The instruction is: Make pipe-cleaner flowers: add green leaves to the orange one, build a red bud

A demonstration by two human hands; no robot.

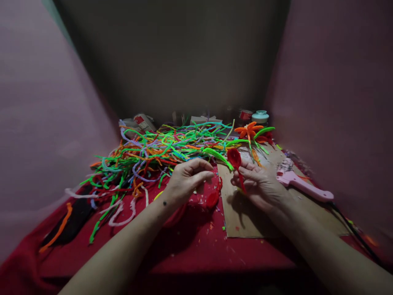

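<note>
My right hand (pixel 259 182) pinches a red pipe-cleaner petal (pixel 234 157), a rounded coil with a stem hanging down past the fingers, above the cardboard. My left hand (pixel 190 178) hovers to its left, thumb and forefinger curved with a gap between them and nothing seen in them. A second red pipe-cleaner piece (pixel 212 200), rounded with a short tail, lies on the red cloth between my hands. Just behind them lies a green pipe-cleaner leaf (pixel 216 157). An orange pipe-cleaner flower (pixel 248 130) with green leaves lies beyond my right hand.
A tangled heap of coloured pipe cleaners (pixel 159 143) spreads over the red cloth (pixel 184 258) at back left. The cardboard sheet (pixel 238 223) lies under my right hand. A pink glue gun (pixel 307 188) with a black cord rests on the right. A pale turquoise jar (pixel 260 117) stands behind.
</note>
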